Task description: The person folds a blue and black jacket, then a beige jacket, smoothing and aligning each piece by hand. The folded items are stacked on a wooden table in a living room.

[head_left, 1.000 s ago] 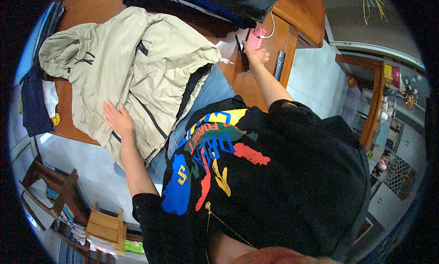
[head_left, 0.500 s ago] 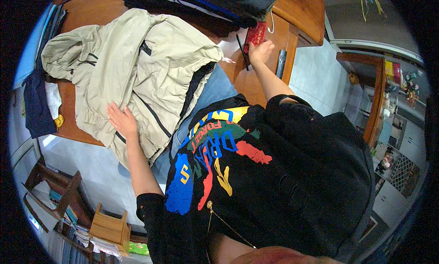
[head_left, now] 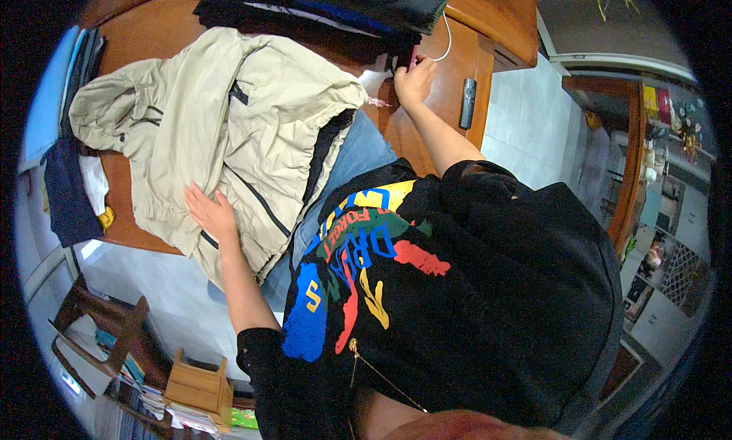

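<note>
A beige hooded jacket (head_left: 183, 112) with dark zips lies spread over the wooden table and my lap, its hood at the far left. My left hand (head_left: 212, 213) rests flat on its near side, fingers stretched out and holding nothing. At the back right, my right hand (head_left: 415, 80) grips a flat red thing (head_left: 414, 56). Only a narrow edge of it shows past my fingers, and I cannot make out its kind. Just left of that hand is something dark, mostly hidden.
Dark folded clothes (head_left: 328, 9) are stacked at the back. A black remote control (head_left: 468, 103) lies near the table's right edge, beside a white cable (head_left: 447, 40). Dark blue cloth (head_left: 69, 192) hangs at the left edge. A wooden stool (head_left: 200, 380) stands lower left.
My right hand has moved slightly left, and the red thing has turned from its broad face to its edge. My left hand stays flat on the jacket. The view has shifted a little.
</note>
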`<action>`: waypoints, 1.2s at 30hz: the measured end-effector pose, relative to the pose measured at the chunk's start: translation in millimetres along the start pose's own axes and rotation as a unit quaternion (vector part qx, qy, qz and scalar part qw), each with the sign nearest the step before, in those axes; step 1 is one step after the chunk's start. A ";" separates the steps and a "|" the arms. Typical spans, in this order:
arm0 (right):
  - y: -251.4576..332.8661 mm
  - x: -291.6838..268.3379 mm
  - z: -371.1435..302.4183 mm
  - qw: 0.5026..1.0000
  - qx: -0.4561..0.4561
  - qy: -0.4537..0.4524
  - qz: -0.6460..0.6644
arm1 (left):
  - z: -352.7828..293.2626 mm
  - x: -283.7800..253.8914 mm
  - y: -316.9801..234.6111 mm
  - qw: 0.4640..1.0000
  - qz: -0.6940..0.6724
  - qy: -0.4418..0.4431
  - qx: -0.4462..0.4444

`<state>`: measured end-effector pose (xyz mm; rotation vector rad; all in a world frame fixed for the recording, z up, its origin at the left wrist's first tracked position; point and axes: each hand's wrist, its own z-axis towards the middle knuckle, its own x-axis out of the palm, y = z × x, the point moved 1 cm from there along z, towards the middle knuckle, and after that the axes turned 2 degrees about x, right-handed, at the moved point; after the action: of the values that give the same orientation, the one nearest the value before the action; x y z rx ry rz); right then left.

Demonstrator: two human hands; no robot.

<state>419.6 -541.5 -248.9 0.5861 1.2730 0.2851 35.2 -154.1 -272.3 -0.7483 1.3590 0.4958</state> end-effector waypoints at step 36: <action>-16.7 5.3 11.2 1.000 0.000 -0.016 0.015 | 2.6 -7.7 3.4 0.999 -0.001 0.031 0.026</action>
<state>429.8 -555.4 -260.5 0.6085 1.2335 0.2994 33.3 -149.1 -265.3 -0.7289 1.4238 0.4365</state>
